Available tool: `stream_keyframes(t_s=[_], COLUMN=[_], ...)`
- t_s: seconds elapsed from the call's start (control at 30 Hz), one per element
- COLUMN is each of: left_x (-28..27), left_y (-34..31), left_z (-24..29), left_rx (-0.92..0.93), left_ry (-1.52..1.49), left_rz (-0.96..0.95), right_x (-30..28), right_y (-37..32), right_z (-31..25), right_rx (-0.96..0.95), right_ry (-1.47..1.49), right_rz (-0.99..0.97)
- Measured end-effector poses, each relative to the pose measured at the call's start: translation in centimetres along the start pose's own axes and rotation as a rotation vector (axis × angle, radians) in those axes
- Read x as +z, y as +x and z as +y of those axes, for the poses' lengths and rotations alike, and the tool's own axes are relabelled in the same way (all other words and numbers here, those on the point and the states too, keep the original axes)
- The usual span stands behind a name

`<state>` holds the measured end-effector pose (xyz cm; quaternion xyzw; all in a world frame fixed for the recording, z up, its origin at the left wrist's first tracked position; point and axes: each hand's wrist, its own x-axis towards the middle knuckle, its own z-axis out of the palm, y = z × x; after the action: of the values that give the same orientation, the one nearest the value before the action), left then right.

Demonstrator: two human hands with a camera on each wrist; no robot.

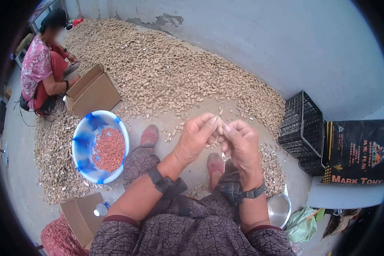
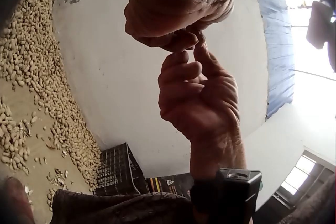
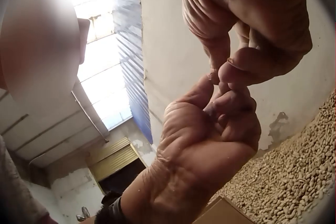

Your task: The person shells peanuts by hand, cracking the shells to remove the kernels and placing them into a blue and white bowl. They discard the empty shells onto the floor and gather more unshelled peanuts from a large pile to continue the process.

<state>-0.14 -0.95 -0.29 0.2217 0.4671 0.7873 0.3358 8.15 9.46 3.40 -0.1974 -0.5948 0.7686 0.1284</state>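
Observation:
In front of my body, both hands meet fingertip to fingertip. My left hand pinches one side of an unshelled peanut between thumb and curled fingers. From the other side my right hand pinches the same peanut, the two thumbs nearly meeting over it. Fingers hide most of the shell. In the left wrist view, the right hand faces the left with bent fingers; the right wrist view has the left hand below. A blue and white basin to the left holds shelled red peanuts.
A large heap of unshelled peanuts lies along the wall. Another person crouches at its left beside a cardboard box. To the right stand black crates, a black printed sack and a metal bowl. A bottle lies lower left.

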Motion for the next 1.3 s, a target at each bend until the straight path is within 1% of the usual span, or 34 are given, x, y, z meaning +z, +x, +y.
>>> stream_keyframes(t_s=[0.03, 0.07, 0.1, 0.13, 0.17, 0.23, 0.3, 0.33, 0.4, 0.47, 0.57, 0.63, 0.73, 0.77, 0.8, 0.83, 0.87, 0.93, 0.97, 1.03, 1.17, 1.27, 1.3], left_x=[-0.1, -0.1, -0.1, -0.1, 0.0, 0.1, 0.1, 0.1, 0.2, 0.2, 0.3, 0.3, 0.2, 0.3, 0.5, 0.6, 0.4, -0.3, -0.2, 0.2, 0.3, -0.1, -0.2], left_y=[0.0, -0.1, -0.1, -0.2, -0.2, -0.2, -0.1, -0.1, -0.2, -0.4, -0.5, -0.6, -0.8, -0.9, -1.0, -1.1, -1.2, -1.4, -1.4, -1.5, -1.6, -1.4, -1.3], left_z=[0.0, 0.3, 0.8, 1.2, 1.3, 1.5, 0.9, 0.6, 0.4, 0.3, 0.2, 0.1, -0.2, 0.0, 0.4, 0.6, 0.3, -0.3, -0.3, 0.0, 0.1, 0.1, 0.0], left_rx=[0.008, 0.009, -0.027, -0.064, -0.064, -0.144, -0.148, -0.148, -0.155, -0.162, -0.148, -0.102, -0.068, -0.068, -0.076, -0.083, -0.084, -0.028, -0.027, 0.081, 0.096, 0.088, 0.047], left_ry=[-0.006, -0.003, -0.094, -0.186, -0.186, -0.248, -0.256, -0.265, -0.255, -0.244, -0.248, -0.103, -0.063, -0.064, -0.154, -0.245, -0.246, -0.09, -0.091, -0.02, -0.045, -0.099, -0.255], left_rz=[0.027, 0.027, 0.009, -0.01, -0.011, -0.045, -0.087, -0.123, -0.137, -0.148, -0.15, -0.117, -0.102, -0.102, -0.068, -0.033, -0.034, -0.094, -0.093, -0.066, -0.02, -0.06, -0.082], right_x=[0.2, 0.5, 0.7, 0.7, 0.7, 0.7, 0.8, 0.7, 0.6, 0.4, 0.4, 0.4, 0.4, 0.4, 0.4, 0.5, 0.7, 1.0, 1.0, 1.3, 1.7, 1.8, 1.8], right_y=[0.0, -0.1, 0.0, -0.1, -0.1, 0.0, 0.0, 0.0, 0.0, 0.3, 0.4, 0.4, 0.5, 0.6, 0.7, 0.8, 0.8, 0.9, 0.9, 0.9, 1.2, 1.2, 1.1], right_z=[0.0, 0.0, 0.0, 0.0, 0.0, -0.1, -0.2, -0.3, -0.2, 0.2, 0.5, 0.5, 0.4, 0.4, 0.5, 0.4, 0.3, 0.0, -0.1, -0.2, 0.0, -0.3, -0.5], right_rx=[-0.001, -0.034, -0.066, -0.067, -0.098, -0.131, -0.091, -0.092, -0.023, -0.013, -0.006, -0.009, 0.024, 0.028, 0.031, 0.031, 0.023, 0.015, 0.006, -0.002, -0.028, -0.005, 0.019], right_ry=[0.002, -0.086, -0.175, -0.174, -0.132, -0.088, -0.076, -0.075, 0.008, 0.043, 0.078, 0.076, 0.099, 0.131, 0.164, 0.163, 0.166, 0.166, 0.162, 0.158, 0.151, 0.179, 0.21], right_rz=[-0.001, 0.044, 0.09, 0.091, 0.07, 0.051, -0.061, -0.055, -0.148, -0.152, -0.156, -0.159, -0.209, -0.237, -0.265, -0.265, -0.261, -0.259, -0.275, -0.291, -0.286, -0.276, -0.26])
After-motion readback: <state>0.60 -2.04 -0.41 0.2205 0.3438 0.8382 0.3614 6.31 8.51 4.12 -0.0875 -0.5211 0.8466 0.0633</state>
